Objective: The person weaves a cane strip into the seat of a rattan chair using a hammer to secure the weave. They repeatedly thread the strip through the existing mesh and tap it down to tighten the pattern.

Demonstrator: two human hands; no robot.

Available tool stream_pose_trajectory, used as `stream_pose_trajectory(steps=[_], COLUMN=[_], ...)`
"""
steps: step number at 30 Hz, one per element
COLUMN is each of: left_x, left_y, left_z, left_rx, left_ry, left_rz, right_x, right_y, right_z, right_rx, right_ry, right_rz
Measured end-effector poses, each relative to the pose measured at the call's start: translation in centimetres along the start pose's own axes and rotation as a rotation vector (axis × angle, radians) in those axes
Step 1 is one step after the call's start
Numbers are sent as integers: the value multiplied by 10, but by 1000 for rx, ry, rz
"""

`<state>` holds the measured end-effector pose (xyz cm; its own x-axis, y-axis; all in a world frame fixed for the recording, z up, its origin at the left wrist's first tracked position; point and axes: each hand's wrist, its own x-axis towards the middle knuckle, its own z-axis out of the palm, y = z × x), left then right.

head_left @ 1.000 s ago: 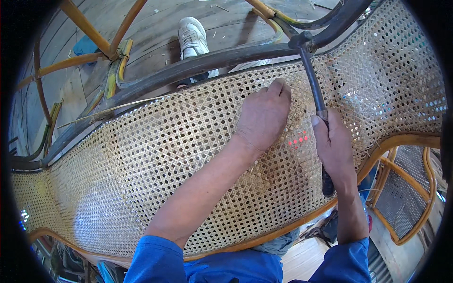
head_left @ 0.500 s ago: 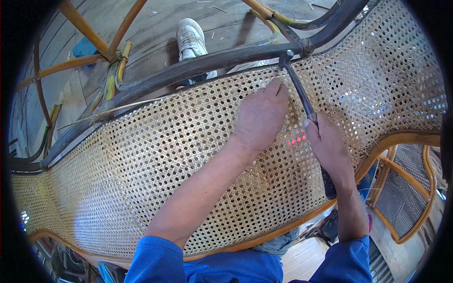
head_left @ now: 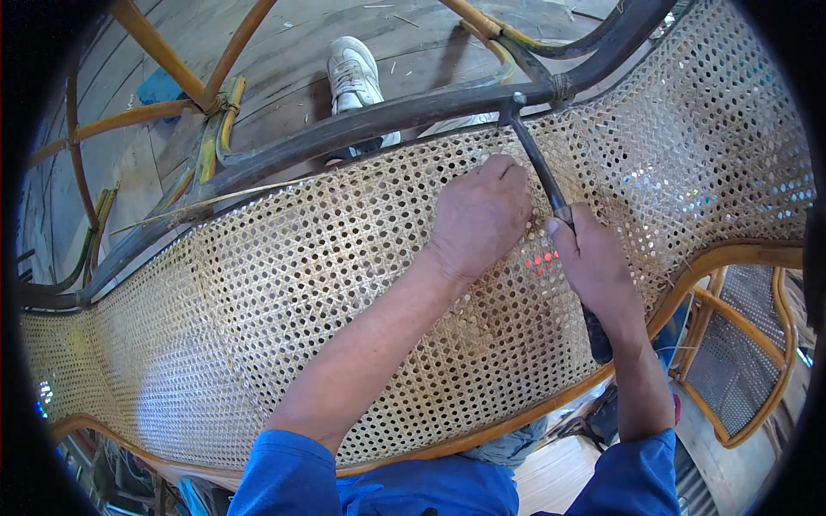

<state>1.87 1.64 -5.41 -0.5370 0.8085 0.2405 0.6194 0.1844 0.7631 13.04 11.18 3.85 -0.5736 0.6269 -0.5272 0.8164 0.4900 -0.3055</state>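
A wide sheet of woven cane webbing [head_left: 301,284] spans a curved rattan frame in front of me. My right hand [head_left: 600,267] is wrapped around the grip of a hammer [head_left: 535,159], a dark metal shaft with a black handle end. The hammer's head lies at the dark rattan pole [head_left: 361,122] along the webbing's far edge; whether it touches is unclear. Just left of the shaft, my left hand [head_left: 482,206] rests closed on the webbing, its fingers curled near that far edge. Anything between those fingers is hidden.
A thin cane strip [head_left: 211,201] runs along the far edge at left. Bent rattan poles [head_left: 159,56] stand beyond it, with a white shoe [head_left: 353,76] on the plank floor. An orange-brown rattan rail [head_left: 508,423] borders the near side. Another cane-panelled piece [head_left: 738,348] stands at right.
The hammer's head has shifted slightly left along the dark pole. My left fingers have drawn back a little toward me, still closed. My right hand keeps its grip.
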Motion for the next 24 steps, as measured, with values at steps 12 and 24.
stream_pose_trajectory(steps=[12,24], left_x=[-3,-5], left_y=[4,-9], left_z=[-10,-22], left_rx=[48,348], left_ry=[-33,-43], left_rz=[-46,-175], right_x=[-3,-13], right_y=[5,-8], right_z=[2,1], right_rx=[-15,66], right_ry=[-3,45], right_rz=[-10,0])
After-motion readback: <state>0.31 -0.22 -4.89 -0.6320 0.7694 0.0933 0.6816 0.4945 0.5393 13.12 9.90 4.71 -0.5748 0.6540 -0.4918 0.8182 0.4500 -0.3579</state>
